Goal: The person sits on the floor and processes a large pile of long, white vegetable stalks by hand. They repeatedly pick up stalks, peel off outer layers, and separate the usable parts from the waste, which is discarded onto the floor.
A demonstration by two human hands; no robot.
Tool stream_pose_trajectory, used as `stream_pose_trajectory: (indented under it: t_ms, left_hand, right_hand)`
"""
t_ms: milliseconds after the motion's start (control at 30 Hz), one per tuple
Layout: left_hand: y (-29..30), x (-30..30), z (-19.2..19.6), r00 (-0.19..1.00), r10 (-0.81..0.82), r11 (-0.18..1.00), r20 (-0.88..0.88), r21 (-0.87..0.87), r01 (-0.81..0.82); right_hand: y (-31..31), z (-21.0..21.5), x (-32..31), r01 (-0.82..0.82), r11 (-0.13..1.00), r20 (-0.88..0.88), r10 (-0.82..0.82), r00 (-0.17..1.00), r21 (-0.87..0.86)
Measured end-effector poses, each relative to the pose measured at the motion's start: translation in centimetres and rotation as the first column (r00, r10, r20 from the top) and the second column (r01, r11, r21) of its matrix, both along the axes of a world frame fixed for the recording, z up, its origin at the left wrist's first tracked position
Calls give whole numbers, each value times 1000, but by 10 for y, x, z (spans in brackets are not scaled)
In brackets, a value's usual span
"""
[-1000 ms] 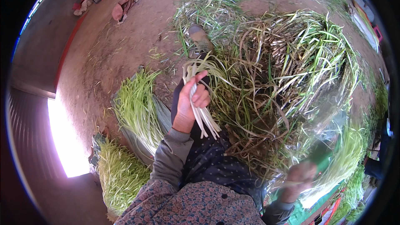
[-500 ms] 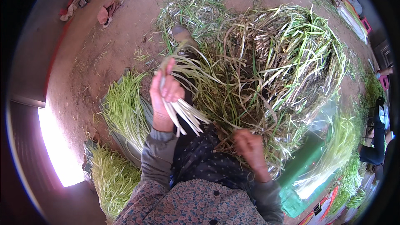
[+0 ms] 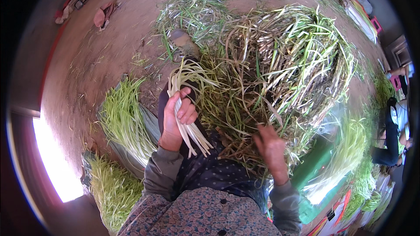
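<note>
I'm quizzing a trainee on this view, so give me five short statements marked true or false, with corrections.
The left hand grips a bunch of pale stalks. True.
The right hand is beside the tangled leaves. True.
A green sheet lies at the far left. False: the green sheet is at the lower right.
The dark lap cloth is striped. False: the dark lap cloth has pale dots.
A pink cloth lies at the upper left. True.

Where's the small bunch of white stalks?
Head view, just left of centre: the small bunch is held in the left hand, at the left edge of the big leafy heap.
</note>
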State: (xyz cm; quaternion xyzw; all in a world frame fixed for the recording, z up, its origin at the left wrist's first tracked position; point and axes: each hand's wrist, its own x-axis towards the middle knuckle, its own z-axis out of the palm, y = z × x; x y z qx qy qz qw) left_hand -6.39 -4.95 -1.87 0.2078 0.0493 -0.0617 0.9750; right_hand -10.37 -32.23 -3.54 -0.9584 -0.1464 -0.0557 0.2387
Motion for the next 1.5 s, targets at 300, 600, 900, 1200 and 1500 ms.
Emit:
stream_pose_trajectory:
  t_ms: [300,600,900,1200,1500]
  left_hand:
    - [-60,-29,-1,928,-300,672,-218,642,369]
    - [-93,-28,-9,912,-204,732,-356,563,384]
    - [-78,-26,-11,950,-160,729,-268,617,296]
    - [-53,2,18,985,-158,809,-64,564,166]
    - [-43,-13,28,943,-334,697,-13,669,256]
  right_hand:
    - [6,17,0,11,908,-20,-3,1000,418]
    - [36,25,-17,-42,967,96,18,995,251]
    - [6,-7,-22,69,899,-231,37,972,432]
    - [-68,5,-30,390,767,-424,-171,889,509]
    - [51,5,36,78,509,-402,568,718,857]
